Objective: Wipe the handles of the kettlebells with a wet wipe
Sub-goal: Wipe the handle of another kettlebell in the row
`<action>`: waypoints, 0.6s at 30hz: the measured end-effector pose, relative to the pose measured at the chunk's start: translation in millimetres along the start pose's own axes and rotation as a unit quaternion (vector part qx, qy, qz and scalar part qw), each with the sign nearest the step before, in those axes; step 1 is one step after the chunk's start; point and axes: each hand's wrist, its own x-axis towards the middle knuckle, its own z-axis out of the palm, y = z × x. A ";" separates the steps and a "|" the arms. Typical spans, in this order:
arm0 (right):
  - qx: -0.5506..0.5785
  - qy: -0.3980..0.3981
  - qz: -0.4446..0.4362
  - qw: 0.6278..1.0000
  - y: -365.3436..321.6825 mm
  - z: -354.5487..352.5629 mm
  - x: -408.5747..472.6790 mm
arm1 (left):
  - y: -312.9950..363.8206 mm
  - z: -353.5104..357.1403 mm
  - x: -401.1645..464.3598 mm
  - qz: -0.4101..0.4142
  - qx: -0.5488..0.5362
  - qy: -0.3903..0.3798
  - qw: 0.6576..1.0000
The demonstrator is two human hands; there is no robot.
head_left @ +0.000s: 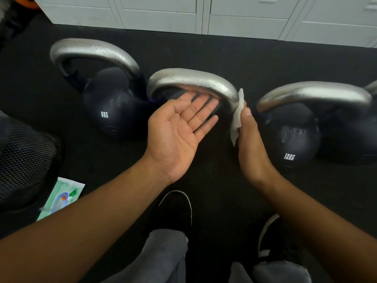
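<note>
Black rubber floor (204, 50) ran back to pale lockers (163, 15), with three kettlebells in a row and a wipe pack (61, 198) lying near the left arm. At the middle handle (193, 80), the right hand (252, 144) pinched the wipe (237, 117) against the handle's right bend, while the left hand (177, 131) lay flat and released, fingers under the bar. Judged mid-wipe on the second bell; next the wipe would need drawing across the arch, then on to the 12kg handle (314, 94).

I read "8KG" on the left kettlebell (110, 107), "12KG" on the right kettlebell (293, 139). Wipes pack (61, 198) print wasn't legible.
</note>
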 end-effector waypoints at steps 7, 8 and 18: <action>-0.053 0.009 -0.021 0.998 2.0 6.2 -21.0 | -0.1 -0.8 -0.5 0.002 0.002 0.000 1.000; -0.053 0.008 -0.017 0.998 3.6 4.5 -21.0 | -0.2 -0.9 -0.2 0.001 0.002 0.002 1.000; -0.096 0.009 -0.042 0.995 -11.0 4.0 -10.6 | 0.6 -0.4 1.1 0.001 -0.002 0.009 1.000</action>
